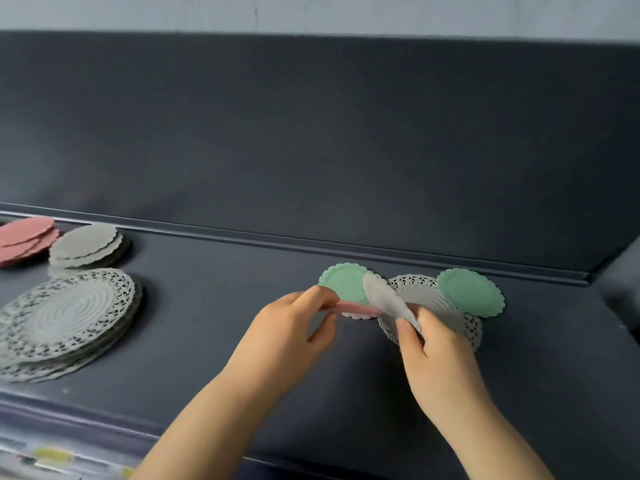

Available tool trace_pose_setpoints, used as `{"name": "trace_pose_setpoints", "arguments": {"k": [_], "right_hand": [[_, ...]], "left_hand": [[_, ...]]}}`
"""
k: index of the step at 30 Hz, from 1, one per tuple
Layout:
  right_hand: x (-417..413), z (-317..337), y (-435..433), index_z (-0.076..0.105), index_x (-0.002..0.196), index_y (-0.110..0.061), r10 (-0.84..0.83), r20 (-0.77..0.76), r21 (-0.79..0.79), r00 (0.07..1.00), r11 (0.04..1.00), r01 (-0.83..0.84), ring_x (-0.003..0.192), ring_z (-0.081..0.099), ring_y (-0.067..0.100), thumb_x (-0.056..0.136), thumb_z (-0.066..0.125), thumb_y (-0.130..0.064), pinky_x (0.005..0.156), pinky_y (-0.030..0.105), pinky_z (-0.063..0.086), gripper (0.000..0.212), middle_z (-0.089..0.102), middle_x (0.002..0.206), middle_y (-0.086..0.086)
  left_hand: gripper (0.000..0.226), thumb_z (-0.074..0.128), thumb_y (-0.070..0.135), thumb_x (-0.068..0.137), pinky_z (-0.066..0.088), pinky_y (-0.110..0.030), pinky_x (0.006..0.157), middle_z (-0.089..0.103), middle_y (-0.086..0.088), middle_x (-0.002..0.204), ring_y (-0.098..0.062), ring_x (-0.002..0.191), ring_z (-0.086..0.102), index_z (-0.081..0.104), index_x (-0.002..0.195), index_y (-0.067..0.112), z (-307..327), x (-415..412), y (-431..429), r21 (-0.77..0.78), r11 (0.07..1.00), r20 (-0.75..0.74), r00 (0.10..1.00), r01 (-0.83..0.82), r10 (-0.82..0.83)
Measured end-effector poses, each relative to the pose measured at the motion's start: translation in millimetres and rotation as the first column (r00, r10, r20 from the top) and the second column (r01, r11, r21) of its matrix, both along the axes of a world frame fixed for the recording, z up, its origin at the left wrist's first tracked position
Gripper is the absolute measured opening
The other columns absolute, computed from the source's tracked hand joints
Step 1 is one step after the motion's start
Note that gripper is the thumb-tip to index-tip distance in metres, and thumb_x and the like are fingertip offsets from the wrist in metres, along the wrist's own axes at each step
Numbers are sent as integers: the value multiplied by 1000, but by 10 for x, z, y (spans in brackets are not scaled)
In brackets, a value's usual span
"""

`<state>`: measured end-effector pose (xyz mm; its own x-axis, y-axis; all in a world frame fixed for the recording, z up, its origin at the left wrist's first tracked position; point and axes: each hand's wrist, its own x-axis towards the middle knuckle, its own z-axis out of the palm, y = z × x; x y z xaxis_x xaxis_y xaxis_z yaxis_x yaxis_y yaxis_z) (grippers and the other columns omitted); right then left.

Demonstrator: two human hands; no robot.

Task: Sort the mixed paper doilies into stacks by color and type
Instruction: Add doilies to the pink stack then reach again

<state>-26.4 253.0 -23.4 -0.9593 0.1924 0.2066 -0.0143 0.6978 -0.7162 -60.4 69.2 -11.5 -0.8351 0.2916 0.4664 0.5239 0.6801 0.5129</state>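
— While your left hand pinches a pink doily and your right hand pinches a small white doily, you're at the picking step, with both held just above the table.
— Where next?
— Probably far left: the pink stack, and the small white stack beside it. Carry each flat. Two green doilies and a lace doily lie unsorted.

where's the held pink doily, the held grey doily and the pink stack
held pink doily [360, 309], head view, exposed edge
held grey doily [386, 299], head view, its face
pink stack [26, 232], head view, top sheet
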Motion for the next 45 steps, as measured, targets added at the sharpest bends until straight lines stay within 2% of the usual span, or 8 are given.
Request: {"name": "trace_pose_setpoints", "arguments": {"k": [4, 6, 11, 16, 22, 27, 35, 45], "right_hand": [[-43, 108, -468, 55, 94, -30, 68, -3, -143, 998, 987, -68, 72, 66, 17, 92, 44, -23, 71, 38, 53, 13, 67, 79, -2], [-40, 142, -784, 52, 86, -30, 109, -15, -163, 994, 981, -110, 76, 66, 23, 91, 40, -30, 72, 43, 51, 13, 66, 80, 4], [-68, 169, -1715, 53, 89, -60, 149, -35, -231, 988, 961, -153, 78, 65, 25, 87, 37, -44, 73, 42, 51, 23, 65, 89, 11], [-194, 140, -2659, 51, 87, -62, 178, -54, -226, 983, 956, -185, 79, 65, 28, 87, 35, -45, 72, 45, 51, 24, 66, 87, 13], [-310, 63, -3615, 52, 115, -50, 259, -72, -86, 963, 960, -265, 90, 57, -6, 88, 32, -48, 72, 1, 40, 34, 67, 97, -18], [-282, -89, -3952, 49, 129, -31, 277, 23, 125, 961, 952, -278, 128, 35, -3, 93, 45, -31, 102, 6, 20, 37, 46, 136, -15], [-445, -11, -3845, 53, 118, -44, 237, -3, 20, 972, 971, -236, 96, 56, -6, 84, 37, -50, 82, 16, 46, 38, 62, 104, -24], [-1105, 317, -3849, 53, 122, -41, 313, -47, -39, 949, 948, -315, 78, 59, -8, 90, 40, -42, 65, 5, 40, 35, 62, 79, -29]], "left_hand": [[32, 61, 19, 81, 41, -9, 86, 58, 32, 100, 7, 98, 55, 59, 100, 45, 120, 26, -457, 42, 995, -136, 987, 90, -83], [13, 61, 33, 81, 44, -14, 85, 61, 22, 99, 2, 96, 56, 67, 93, 35, 84, 10, -765, 42, 998, -182, 982, 48, -40], [33, 68, 40, 73, 44, -24, 78, 66, -1, 91, -15, 89, 59, 74, 84, 10, 42, -56, -1743, -16, 993, -219, 969, -119, 113], [44, 78, 36, 65, 43, -39, 92, 65, -14, 107, -32, 104, 60, 74, 94, 3, 14, -111, -2835, -142, 981, -244, 965, -130, 92], [25, 69, 26, 75, 52, -36, 85, 68, -8, 100, -28, 100, 62, 75, 90, 6, -150, -207, -3905, -184, 967, -255, 959, -177, 127], [23, 64, 28, 78, 57, -35, 72, 70, -1, 95, -22, 87, 66, 75, 89, 11, -347, -204, -4214, -226, 967, -123, 988, -117, 90], [36, 46, 34, 91, 56, -37, 79, 69, -1, 106, -22, 100, 64, 73, 101, 12, -260, -306, -4106, -173, 978, -132, 986, -120, 97], [33, 50, 30, 90, 50, -38, 89, 69, -1, 104, -23, 104, 62, 72, 100, 9, 6, -629, -4291, -193, 959, -250, 956, -206, 156]]}}
